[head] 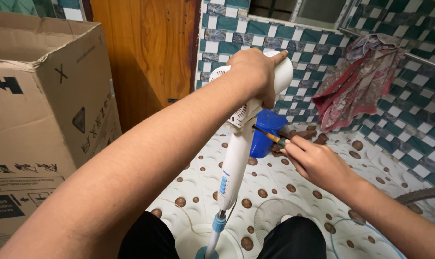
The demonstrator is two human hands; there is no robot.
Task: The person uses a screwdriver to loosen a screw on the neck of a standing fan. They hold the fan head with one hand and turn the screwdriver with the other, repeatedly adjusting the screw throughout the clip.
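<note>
floor point(323, 168): white tile, brown dots | left edge: my cardboard box point(40, 120) | far wall: blue bucket point(265, 132) | near me: round fan base point(193, 242), white fan grille point(275, 216)

Beyond the hands rise green-and-white checked tile walls point(323, 43) and a wooden door point(145, 52) — below them, a cream floor point(294, 177) dotted with brown spots.

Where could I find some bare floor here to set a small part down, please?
The tiled floor lies bare between the fan stand and the right forearm, and also under the hanging cloth by the wall. It is crowded around the blue container, where the right hand works a screwdriver, and the cardboard box fills the left.
</note>
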